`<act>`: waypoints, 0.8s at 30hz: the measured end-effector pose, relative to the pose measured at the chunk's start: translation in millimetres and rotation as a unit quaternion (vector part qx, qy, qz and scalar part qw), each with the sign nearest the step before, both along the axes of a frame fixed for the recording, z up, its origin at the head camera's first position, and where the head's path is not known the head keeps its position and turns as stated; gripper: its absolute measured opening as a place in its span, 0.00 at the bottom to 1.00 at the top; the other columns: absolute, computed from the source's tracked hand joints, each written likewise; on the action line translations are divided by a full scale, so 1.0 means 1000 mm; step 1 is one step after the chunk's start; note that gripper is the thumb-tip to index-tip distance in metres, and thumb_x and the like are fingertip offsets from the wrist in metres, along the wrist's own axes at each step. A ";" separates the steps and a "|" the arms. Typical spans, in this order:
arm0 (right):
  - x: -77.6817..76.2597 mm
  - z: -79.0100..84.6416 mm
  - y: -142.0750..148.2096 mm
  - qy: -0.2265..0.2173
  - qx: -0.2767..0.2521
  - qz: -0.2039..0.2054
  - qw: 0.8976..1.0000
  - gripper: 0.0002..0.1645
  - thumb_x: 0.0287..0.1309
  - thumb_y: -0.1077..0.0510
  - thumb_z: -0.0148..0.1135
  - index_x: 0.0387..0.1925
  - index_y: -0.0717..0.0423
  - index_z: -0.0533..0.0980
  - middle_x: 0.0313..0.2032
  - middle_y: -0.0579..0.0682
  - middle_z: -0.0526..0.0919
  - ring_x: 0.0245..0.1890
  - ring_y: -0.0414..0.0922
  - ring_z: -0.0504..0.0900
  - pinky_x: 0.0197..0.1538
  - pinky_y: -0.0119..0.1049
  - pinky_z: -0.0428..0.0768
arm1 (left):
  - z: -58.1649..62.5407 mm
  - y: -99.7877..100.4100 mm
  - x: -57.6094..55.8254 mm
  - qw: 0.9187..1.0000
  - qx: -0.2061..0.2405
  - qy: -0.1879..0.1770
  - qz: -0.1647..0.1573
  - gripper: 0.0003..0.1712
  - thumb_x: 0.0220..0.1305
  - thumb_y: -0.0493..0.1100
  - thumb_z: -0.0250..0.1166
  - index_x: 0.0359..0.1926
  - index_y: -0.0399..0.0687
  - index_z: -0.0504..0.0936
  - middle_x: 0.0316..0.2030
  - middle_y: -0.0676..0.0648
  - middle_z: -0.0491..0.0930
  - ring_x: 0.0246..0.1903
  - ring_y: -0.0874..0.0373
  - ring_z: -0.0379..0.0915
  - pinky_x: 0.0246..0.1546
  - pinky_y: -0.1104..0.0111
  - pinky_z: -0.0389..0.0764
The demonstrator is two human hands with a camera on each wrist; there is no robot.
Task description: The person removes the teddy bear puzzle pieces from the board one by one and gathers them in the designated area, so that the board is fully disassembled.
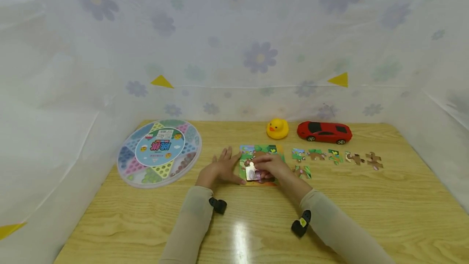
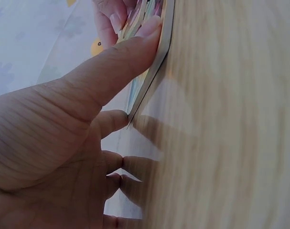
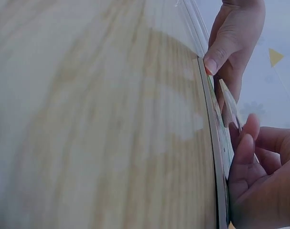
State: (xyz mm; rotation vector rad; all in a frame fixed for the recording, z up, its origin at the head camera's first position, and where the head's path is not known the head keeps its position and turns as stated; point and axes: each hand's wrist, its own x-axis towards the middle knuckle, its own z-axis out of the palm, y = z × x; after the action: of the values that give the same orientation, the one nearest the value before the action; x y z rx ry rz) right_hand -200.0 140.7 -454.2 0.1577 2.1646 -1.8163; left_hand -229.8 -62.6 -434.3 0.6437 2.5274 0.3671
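My right hand [image 1: 270,165] pinches a puzzle piece [image 1: 252,172] between thumb and fingers over the puzzle board [image 1: 242,148]. In the right wrist view the piece [image 3: 229,102] stands tilted, its lower end between the fingertips. At the board's left side is my left hand [image 1: 221,168], fingers spread. The left wrist view shows its thumb [image 2: 121,59] lying on the board's rim [image 2: 156,62] and its index finger touching a corner. Colourful picture pieces lie in the board, partly hidden by the right hand.
Several loose puzzle pieces [image 1: 317,155] lie in a row right of the board, with one piece [image 1: 302,172] nearer. Behind them stand a yellow rubber duck [image 1: 277,128] and a red toy car [image 1: 324,132]. A round Chinese checkers box [image 1: 159,154] sits at the left.
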 end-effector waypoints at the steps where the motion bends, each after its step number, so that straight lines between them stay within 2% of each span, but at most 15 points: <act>1: 0.000 0.001 0.001 0.001 0.000 0.002 1.000 0.19 0.56 0.64 0.64 0.50 0.65 0.79 0.19 0.44 0.81 0.12 0.34 0.74 0.18 0.25 0.73 | 0.000 0.000 0.000 1.000 -0.001 0.001 0.000 0.61 0.50 0.67 0.67 0.75 0.57 0.41 0.73 0.37 0.28 0.72 0.43 0.23 0.65 0.40 0.35; 10: 0.000 0.006 0.023 -0.005 -0.008 0.000 1.000 0.21 0.59 0.61 0.62 0.54 0.63 0.77 0.24 0.43 0.83 0.14 0.34 0.73 0.22 0.27 0.75 | 0.003 0.000 0.002 1.000 0.000 0.003 -0.003 0.61 0.51 0.65 0.68 0.75 0.55 0.41 0.72 0.35 0.29 0.72 0.42 0.24 0.65 0.39 0.36; 16: 0.003 0.010 0.055 0.001 -0.010 0.010 1.000 0.24 0.60 0.61 0.62 0.57 0.66 0.74 0.25 0.42 0.83 0.15 0.34 0.73 0.23 0.26 0.75 | 0.003 -0.001 0.002 1.000 0.002 0.008 -0.006 0.61 0.51 0.65 0.68 0.75 0.55 0.41 0.72 0.34 0.29 0.72 0.41 0.24 0.65 0.39 0.36; 24: 0.012 0.016 0.101 -0.007 -0.020 0.003 1.000 0.27 0.60 0.60 0.62 0.59 0.66 0.71 0.27 0.41 0.83 0.17 0.35 0.74 0.25 0.27 0.76 | 0.000 -0.001 0.001 1.000 -0.001 0.005 -0.006 0.61 0.51 0.65 0.67 0.75 0.55 0.40 0.73 0.35 0.29 0.72 0.42 0.23 0.65 0.39 0.36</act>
State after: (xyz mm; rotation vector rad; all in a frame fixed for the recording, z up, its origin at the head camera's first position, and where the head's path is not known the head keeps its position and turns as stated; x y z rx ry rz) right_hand -187.5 241.9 -438.5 0.1538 2.1162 -1.8477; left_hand -229.1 -64.1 -434.0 0.6611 2.5314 0.3586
